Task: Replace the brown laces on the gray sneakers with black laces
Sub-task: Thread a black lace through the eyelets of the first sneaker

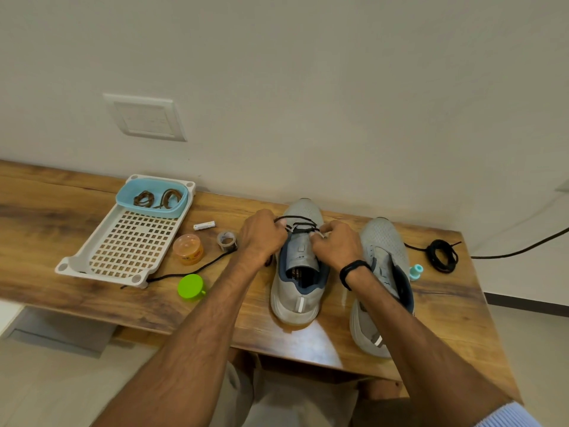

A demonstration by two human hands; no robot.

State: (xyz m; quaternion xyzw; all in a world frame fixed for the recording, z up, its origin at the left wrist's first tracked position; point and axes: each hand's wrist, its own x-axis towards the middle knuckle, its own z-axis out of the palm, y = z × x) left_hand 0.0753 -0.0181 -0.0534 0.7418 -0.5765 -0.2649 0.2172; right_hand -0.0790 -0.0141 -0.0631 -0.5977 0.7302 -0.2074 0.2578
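Lace (303,231) pinched btwn left hand (261,238) & right hand (337,246), atop sneaker (300,291)

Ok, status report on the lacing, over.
Left hand and right hand both pinch the black lace at the front eyelets of the gray sneaker. Second sneaker shows no lace, spare lace coiled beside it. Nothing in the way.

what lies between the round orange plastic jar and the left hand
A small grey roll of tape, with the black lace trailing past it; head view.
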